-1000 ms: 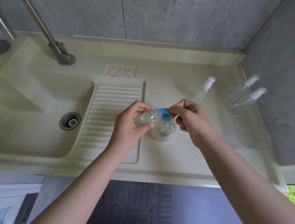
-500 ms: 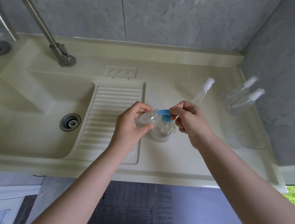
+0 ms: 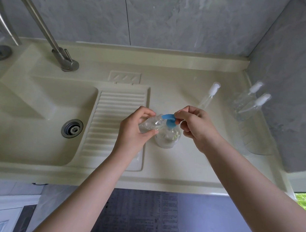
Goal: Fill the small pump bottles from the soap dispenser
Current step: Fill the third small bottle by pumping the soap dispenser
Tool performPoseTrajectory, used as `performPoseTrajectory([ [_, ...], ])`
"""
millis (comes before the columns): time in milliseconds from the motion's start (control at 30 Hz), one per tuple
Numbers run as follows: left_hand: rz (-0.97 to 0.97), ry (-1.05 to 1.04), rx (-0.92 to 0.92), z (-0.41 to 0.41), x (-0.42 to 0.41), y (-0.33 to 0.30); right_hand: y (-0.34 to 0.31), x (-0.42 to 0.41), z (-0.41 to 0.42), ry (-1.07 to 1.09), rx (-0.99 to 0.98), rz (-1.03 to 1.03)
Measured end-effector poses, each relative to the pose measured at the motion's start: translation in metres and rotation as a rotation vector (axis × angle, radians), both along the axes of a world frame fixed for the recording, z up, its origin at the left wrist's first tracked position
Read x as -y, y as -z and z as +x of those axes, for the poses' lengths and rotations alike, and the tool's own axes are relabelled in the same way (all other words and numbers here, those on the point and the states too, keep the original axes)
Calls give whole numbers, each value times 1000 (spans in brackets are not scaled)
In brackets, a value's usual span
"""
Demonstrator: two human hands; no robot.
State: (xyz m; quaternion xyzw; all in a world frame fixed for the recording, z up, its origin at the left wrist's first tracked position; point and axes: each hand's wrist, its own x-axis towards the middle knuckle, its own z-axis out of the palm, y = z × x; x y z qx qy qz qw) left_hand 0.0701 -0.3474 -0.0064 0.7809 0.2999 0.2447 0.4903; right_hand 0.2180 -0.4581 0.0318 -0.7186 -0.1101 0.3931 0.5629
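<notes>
A clear soap dispenser (image 3: pixel 168 137) with a blue pump head (image 3: pixel 170 121) stands on the cream counter beside the ribbed drainboard. My left hand (image 3: pixel 134 130) grips a small clear bottle (image 3: pixel 151 125), tilted with its open neck against the blue spout. My right hand (image 3: pixel 194 124) has its fingers curled over the back of the blue pump head. A white pump top with a thin tube (image 3: pixel 211 93) lies on the counter behind. Two more small bottles with white pump tops (image 3: pixel 249 102) stand at the far right in a clear container.
The sink basin (image 3: pixel 34 124) with its drain (image 3: pixel 72 128) lies to the left, a steel faucet (image 3: pixel 63 59) behind it. The ribbed drainboard (image 3: pixel 113 121) sits under my left wrist. A grey tiled wall closes the back and right side. The clear container (image 3: pixel 258 138) stands by the right wall.
Almost nothing differs. Both hands keep their hold on the bottle and the pump head, and the view has shifted only slightly.
</notes>
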Motion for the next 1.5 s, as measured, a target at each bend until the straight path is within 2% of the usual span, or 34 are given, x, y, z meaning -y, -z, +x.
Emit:
performPoseTrajectory([
  [233,13,7,-8,-1,1,-3,4,3,-2,-9,28,1],
  [400,28,8,-13,0,1,-3,0,3,0,3,-30,26],
  [633,26,7,4,1,-1,-3,4,2,-1,-2,40,9],
  [833,39,9,0,0,-1,-3,2,2,-1,23,-48,33],
  [1500,53,15,-15,-2,-3,-3,4,-1,-6,13,71,-1],
])
